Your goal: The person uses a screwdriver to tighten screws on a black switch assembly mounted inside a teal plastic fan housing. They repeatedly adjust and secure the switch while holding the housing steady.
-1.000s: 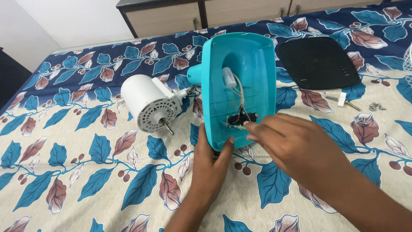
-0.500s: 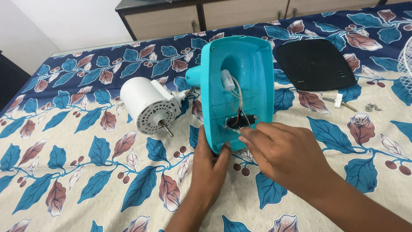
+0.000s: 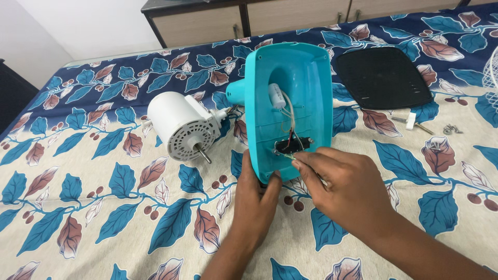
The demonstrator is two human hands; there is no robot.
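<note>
Nearest the camera, the left hand (image 3: 258, 202) comes up from six o'clock and grips the lower edge of a turquoise fan base (image 3: 288, 106), thumb pressed on its open underside. The right hand (image 3: 346, 189), entering from four o'clock, has fingertips pinched around a thin tool or wire, too small to tell which, at the small black component (image 3: 293, 145) inside the base. The base stands tilted on a leaf-patterned bedsheet (image 3: 104, 207), centre of view. At ten o'clock from it lies the white motor (image 3: 181, 126), shaft pointing towards the viewer. At two o'clock lies a black cover plate (image 3: 383, 78); loose screws (image 3: 451, 128) sit at three o'clock.
</note>
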